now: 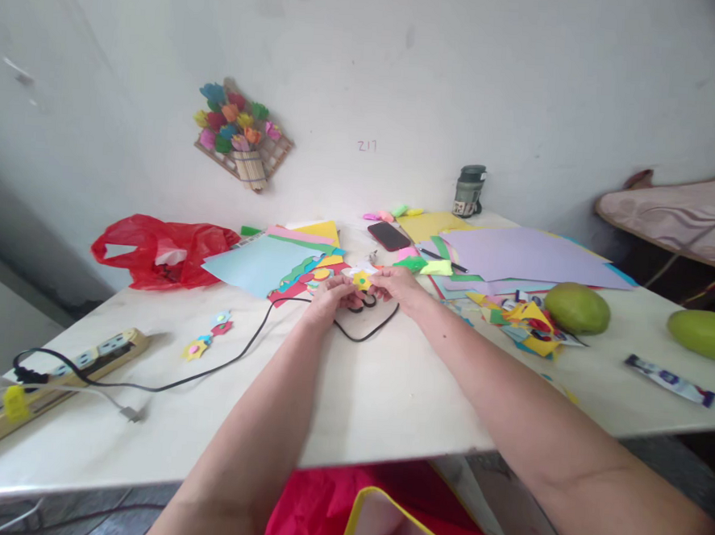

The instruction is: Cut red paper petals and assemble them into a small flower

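Note:
Both hands meet near the middle of the white table (pixel 374 398). My left hand (pixel 334 295) is closed on the left side of a small yellow paper flower (pixel 362 281) with a green centre. My right hand (pixel 394 284) pinches its right side. White paper shows just behind the flower. Black scissor handles (pixel 368 302) lie under the fingers, partly hidden. Cut coloured paper pieces (pixel 308 279) lie left of the hands. Further left on the table are small finished-looking paper flowers (pixel 196 348) in yellow, red and blue.
A black cable (pixel 236 359) runs to a power strip (pixel 98 356) at left. Behind are a red bag (pixel 165 248), a phone (pixel 388 236) and coloured sheets (pixel 528 255). Paper scraps (pixel 532 323), green fruit (pixel 577 307) and a tube (pixel 670 381) lie at right.

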A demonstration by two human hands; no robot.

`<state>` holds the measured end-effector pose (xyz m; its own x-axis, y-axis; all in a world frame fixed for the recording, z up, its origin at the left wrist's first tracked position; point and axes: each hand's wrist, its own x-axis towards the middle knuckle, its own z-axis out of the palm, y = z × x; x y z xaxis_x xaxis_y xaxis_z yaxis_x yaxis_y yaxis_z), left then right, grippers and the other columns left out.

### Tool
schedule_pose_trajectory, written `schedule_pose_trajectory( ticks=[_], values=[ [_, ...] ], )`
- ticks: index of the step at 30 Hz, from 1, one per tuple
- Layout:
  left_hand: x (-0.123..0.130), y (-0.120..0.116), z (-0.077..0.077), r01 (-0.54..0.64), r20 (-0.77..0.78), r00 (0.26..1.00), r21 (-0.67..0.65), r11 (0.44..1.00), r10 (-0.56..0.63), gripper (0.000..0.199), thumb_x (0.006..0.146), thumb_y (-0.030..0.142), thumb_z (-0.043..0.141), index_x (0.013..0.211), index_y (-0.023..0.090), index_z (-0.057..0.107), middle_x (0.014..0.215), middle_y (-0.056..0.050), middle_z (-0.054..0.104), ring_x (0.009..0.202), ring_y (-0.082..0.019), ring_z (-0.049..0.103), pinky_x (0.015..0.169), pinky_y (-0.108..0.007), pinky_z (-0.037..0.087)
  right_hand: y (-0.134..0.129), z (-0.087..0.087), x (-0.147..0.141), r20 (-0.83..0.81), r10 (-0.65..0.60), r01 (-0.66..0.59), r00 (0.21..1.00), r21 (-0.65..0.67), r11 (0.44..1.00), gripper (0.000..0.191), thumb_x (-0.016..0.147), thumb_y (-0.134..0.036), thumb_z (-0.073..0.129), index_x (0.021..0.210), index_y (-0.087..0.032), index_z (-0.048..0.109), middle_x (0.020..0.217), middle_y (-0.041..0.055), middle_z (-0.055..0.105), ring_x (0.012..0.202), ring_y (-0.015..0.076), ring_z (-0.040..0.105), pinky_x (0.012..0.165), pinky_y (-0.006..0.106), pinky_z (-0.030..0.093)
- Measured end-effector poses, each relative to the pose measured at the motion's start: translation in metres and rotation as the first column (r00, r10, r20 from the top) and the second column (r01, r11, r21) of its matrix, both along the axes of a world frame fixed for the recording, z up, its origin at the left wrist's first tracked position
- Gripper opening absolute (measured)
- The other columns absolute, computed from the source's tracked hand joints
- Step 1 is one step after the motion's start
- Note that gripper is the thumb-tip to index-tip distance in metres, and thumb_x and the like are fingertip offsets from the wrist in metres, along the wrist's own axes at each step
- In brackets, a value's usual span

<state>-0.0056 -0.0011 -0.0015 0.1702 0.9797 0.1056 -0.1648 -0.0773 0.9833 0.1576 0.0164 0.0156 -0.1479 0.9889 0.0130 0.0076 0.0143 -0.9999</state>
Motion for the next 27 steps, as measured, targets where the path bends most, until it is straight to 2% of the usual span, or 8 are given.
schedule_pose_trajectory(
  ticks=[5,15,17,19,21,23,25,27],
  values=[
    [0.0005,0.0007,0.001,-0.022,-0.016,1.0,-0.023,0.999,0.022,0.032,0.065,0.04,0.072,0.07,0.013,0.057,0.066,-0.006,0.067,0.051,-0.013,0.061,0.053,-0.025,0.051,0.0012,-0.0014,0.0001,0.041,0.027,-0.029,0.999,0.041,0.999,0.019,0.076,-0.01,0.063,0.058,-0.014,0.061,0.05,-0.0001,0.063,0.04,0.006,0.048,0.039,0.017,0.034],
    [-0.0003,0.0011,-0.0037,-0.033,-0.073,0.997,0.021,0.999,0.035,0.042,0.058,0.047,0.08,0.068,0.015,0.055,0.062,-0.002,0.064,0.05,-0.012,0.059,0.052,-0.024,0.049,-0.0005,-0.0027,-0.0036,0.139,0.065,-0.079,0.988,0.093,0.993,0.022,0.076,-0.013,0.065,0.056,-0.016,0.057,0.048,-0.0014,0.06,0.04,0.0069,0.047,0.041,0.019,0.035],
    [0.0006,0.0006,-0.0035,-0.041,-0.064,0.997,0.028,0.999,0.043,0.043,0.058,0.047,0.08,0.067,0.015,0.053,0.062,-0.002,0.064,0.049,-0.011,0.059,0.052,-0.023,0.049,0.0023,-0.0043,-0.0034,0.161,0.02,-0.043,0.987,0.145,0.988,0.016,0.076,-0.016,0.065,0.061,-0.016,0.06,0.053,-0.0011,0.062,0.044,0.0084,0.051,0.044,0.02,0.037],
    [0.0015,-0.0002,-0.0032,-0.054,-0.05,0.997,0.028,0.998,0.056,0.045,0.057,0.048,0.08,0.067,0.015,0.052,0.061,-0.001,0.064,0.049,-0.011,0.059,0.053,-0.023,0.05,0.006,-0.006,-0.0027,0.203,-0.087,0.034,0.975,0.253,0.967,0.008,0.076,-0.017,0.064,0.068,-0.017,0.064,0.06,-0.0005,0.065,0.052,0.0107,0.056,0.051,0.021,0.042],
    [0.0021,-0.0008,-0.0031,-0.064,-0.044,0.997,0.022,0.998,0.065,0.046,0.057,0.049,0.08,0.067,0.016,0.051,0.06,-0.001,0.064,0.051,-0.012,0.061,0.055,-0.024,0.052,0.0084,-0.007,-0.0016,0.273,-0.232,0.11,0.934,0.398,0.911,0.004,0.074,-0.018,0.066,0.071,-0.018,0.066,0.069,0.0009,0.069,0.064,0.014,0.062,0.062,0.024,0.046],
    [0.0023,-0.001,-0.0032,-0.065,-0.05,0.997,0.012,0.998,0.066,0.046,0.058,0.051,0.08,0.068,0.016,0.05,0.058,-0.001,0.064,0.053,-0.014,0.063,0.056,-0.025,0.053,0.0078,-0.0065,-0.0008,0.346,-0.325,0.112,0.88,0.513,0.851,0.004,0.075,-0.022,0.066,0.075,-0.019,0.069,0.076,0.0025,0.072,0.073,0.0172,0.064,0.069,0.027,0.047],
    [0.0022,-0.0006,-0.0036,-0.061,-0.053,0.997,0.01,0.998,0.061,0.047,0.059,0.052,0.079,0.07,0.017,0.051,0.058,-0.001,0.065,0.053,-0.015,0.064,0.057,-0.026,0.053,0.005,-0.005,-0.0007,0.399,-0.344,0.078,0.85,0.55,0.832,0.007,0.076,-0.026,0.066,0.077,-0.02,0.07,0.08,0.0036,0.073,0.076,0.0186,0.065,0.071,0.029,0.046],
    [0.0021,0.0005,-0.0042,-0.062,-0.05,0.997,0.016,0.998,0.062,0.047,0.06,0.053,0.079,0.071,0.016,0.051,0.059,-0.001,0.066,0.054,-0.015,0.065,0.057,-0.026,0.054,0.0026,-0.0039,-0.0012,0.44,-0.327,0.056,0.837,0.524,0.85,0.009,0.077,-0.028,0.066,0.076,-0.02,0.07,0.08,0.0039,0.073,0.077,0.0193,0.066,0.071,0.029,0.046]
  ],
)
